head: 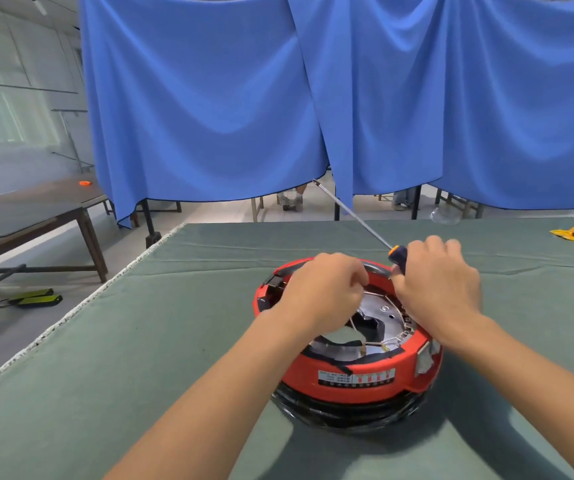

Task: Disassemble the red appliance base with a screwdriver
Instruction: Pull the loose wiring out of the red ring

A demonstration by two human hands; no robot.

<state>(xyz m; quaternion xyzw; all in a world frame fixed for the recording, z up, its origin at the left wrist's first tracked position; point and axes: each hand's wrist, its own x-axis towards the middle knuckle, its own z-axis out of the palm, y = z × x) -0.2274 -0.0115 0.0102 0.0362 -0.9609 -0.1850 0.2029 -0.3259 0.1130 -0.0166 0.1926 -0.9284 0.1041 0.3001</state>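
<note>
1. Green felt-like surface [140,341], soft and slightly wrinkled, carrying the work; probably chosen to stop sliding and to catch small screws.
2. Left hand [323,292], fingers curled over the far inner rim, seemingly pinching a thin wire or small part; exact object too small to tell.
3. Red appliance base [358,368], round glossy plastic shell, sitting near the middle of the surface; shiny metal plate and thin wires exposed inside, black ring below.
4. Right hand [438,282], wrapped around the handle of the screwdriver [355,214]; slim steel shaft pointing up and away, tip parked clear of the wiring.
5. Yellow crumpled scrap [568,233], far right, well apart.
</note>
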